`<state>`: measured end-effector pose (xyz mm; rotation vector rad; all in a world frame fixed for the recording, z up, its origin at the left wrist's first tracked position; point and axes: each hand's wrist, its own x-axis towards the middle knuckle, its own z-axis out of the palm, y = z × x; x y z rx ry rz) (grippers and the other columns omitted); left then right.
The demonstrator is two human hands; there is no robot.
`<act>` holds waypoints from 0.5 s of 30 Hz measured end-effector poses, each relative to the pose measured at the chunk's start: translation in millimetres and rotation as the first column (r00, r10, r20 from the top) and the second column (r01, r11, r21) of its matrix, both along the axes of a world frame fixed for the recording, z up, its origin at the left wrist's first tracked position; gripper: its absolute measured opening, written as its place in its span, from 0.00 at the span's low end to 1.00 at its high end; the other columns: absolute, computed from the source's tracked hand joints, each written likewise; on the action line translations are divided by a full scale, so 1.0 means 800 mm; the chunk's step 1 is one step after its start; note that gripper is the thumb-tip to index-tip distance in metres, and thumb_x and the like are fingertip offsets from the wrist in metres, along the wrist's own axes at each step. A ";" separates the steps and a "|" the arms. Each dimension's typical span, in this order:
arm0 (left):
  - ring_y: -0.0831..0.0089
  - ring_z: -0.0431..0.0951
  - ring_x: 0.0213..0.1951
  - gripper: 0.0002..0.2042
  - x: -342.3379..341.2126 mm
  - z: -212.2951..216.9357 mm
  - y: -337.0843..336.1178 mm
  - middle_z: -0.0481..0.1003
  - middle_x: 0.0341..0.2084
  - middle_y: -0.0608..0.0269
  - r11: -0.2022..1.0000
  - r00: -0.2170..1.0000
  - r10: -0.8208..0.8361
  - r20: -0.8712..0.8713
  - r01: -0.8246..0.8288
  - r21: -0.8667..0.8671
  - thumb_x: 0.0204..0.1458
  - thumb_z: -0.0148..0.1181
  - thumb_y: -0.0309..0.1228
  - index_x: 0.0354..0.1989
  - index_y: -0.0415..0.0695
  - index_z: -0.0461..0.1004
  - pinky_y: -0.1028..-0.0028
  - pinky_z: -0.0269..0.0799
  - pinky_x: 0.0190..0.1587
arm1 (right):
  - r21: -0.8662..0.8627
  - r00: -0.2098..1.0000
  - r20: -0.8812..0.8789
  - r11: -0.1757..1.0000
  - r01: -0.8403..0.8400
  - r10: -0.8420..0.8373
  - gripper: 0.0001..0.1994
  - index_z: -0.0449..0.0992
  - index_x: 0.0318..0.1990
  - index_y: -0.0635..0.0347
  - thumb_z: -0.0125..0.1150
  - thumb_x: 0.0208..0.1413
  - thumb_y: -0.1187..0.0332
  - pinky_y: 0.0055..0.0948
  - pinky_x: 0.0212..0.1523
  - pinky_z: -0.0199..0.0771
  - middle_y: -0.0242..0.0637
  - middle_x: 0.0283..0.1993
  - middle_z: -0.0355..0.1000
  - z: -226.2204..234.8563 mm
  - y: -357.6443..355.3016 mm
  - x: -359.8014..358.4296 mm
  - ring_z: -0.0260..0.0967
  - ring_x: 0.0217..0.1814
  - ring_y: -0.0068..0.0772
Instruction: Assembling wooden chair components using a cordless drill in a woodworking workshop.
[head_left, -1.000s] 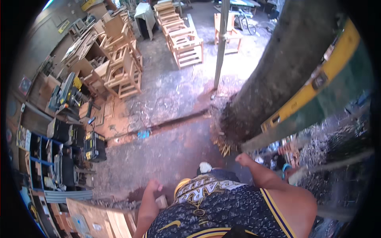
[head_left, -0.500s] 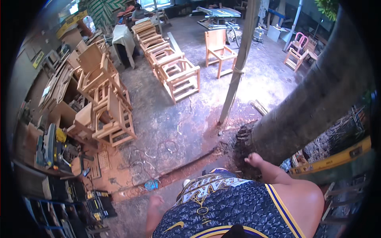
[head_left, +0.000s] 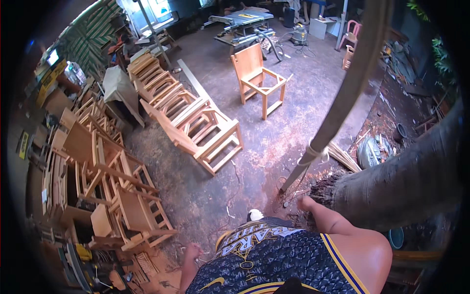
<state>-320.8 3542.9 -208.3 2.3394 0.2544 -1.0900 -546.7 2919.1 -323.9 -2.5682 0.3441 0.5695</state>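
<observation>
My left hand (head_left: 193, 252) hangs low beside my body, its fingers loosely curled with nothing seen in them. My right hand (head_left: 306, 203) is out in front on the other side, closed like a fist, with no object showing. It appears near the foot of a tree trunk (head_left: 391, 191) and the base of a slanting wooden post (head_left: 338, 112); I cannot tell whether it touches either. Ahead stands a row of unfinished wooden chairs (head_left: 215, 147) packed together. A single wooden chair (head_left: 259, 81) is apart from them, farther off.
Stacked wooden chair frames (head_left: 117, 181) line the left side. A cloth-covered table (head_left: 120, 88) is behind them. Farther back are a table saw (head_left: 242, 22) and a shop vacuum (head_left: 299, 34). Wood strips (head_left: 342, 156) and a plastic bag (head_left: 373, 152) lie right of the post.
I have moved forward, and the chairs and post appear closer. The yellow level and blue item on the floor have left view. Both hands stay down at my sides.
</observation>
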 end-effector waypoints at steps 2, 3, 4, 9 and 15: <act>0.71 0.78 0.22 0.06 0.047 -0.036 -0.029 0.77 0.20 0.58 0.993 0.994 -0.030 -0.104 0.018 -0.121 0.54 0.50 0.22 0.31 0.41 0.75 0.70 0.73 0.24 | 0.294 0.925 0.135 0.906 0.305 -0.355 0.10 0.79 0.41 0.60 0.54 0.55 0.69 0.35 0.30 0.74 0.36 0.32 0.77 0.085 -0.015 0.099 0.73 0.31 0.33; 0.71 0.78 0.22 0.06 0.062 -0.053 -0.043 0.78 0.21 0.58 0.971 0.978 -0.028 -0.205 -0.022 -0.239 0.53 0.50 0.22 0.32 0.41 0.76 0.70 0.73 0.24 | 0.499 0.854 0.029 0.748 0.438 -0.520 0.12 0.78 0.45 0.60 0.54 0.56 0.70 0.33 0.30 0.75 0.37 0.33 0.77 0.101 -0.031 0.161 0.74 0.33 0.30; 0.71 0.78 0.22 0.06 0.091 -0.032 -0.087 0.78 0.21 0.58 0.969 0.974 -0.039 -0.222 -0.017 -0.246 0.53 0.50 0.22 0.32 0.41 0.76 0.70 0.73 0.24 | 0.542 0.792 -0.114 0.630 0.556 -0.600 0.17 0.73 0.55 0.60 0.54 0.58 0.72 0.28 0.28 0.74 0.38 0.36 0.76 0.174 -0.039 0.231 0.73 0.36 0.25; 0.70 0.75 0.18 0.08 0.302 -0.105 -0.180 0.77 0.18 0.58 0.927 0.910 -0.368 -0.190 0.343 -0.152 0.52 0.47 0.23 0.30 0.40 0.76 0.68 0.71 0.22 | 0.704 0.806 0.321 0.694 0.148 -0.498 0.36 0.41 0.73 0.55 0.52 0.62 0.69 0.24 0.34 0.73 0.38 0.35 0.76 0.464 -0.119 0.576 0.72 0.33 0.23; 0.71 0.70 0.12 0.16 0.619 -0.079 -0.496 0.71 0.09 0.60 0.889 0.916 -0.400 0.007 0.390 -0.240 0.52 0.47 0.28 0.13 0.40 0.72 0.70 0.65 0.16 | 0.527 0.748 0.511 0.842 0.117 -0.423 0.33 0.48 0.71 0.59 0.54 0.62 0.64 0.25 0.37 0.73 0.35 0.30 0.76 0.597 -0.305 0.817 0.72 0.32 0.22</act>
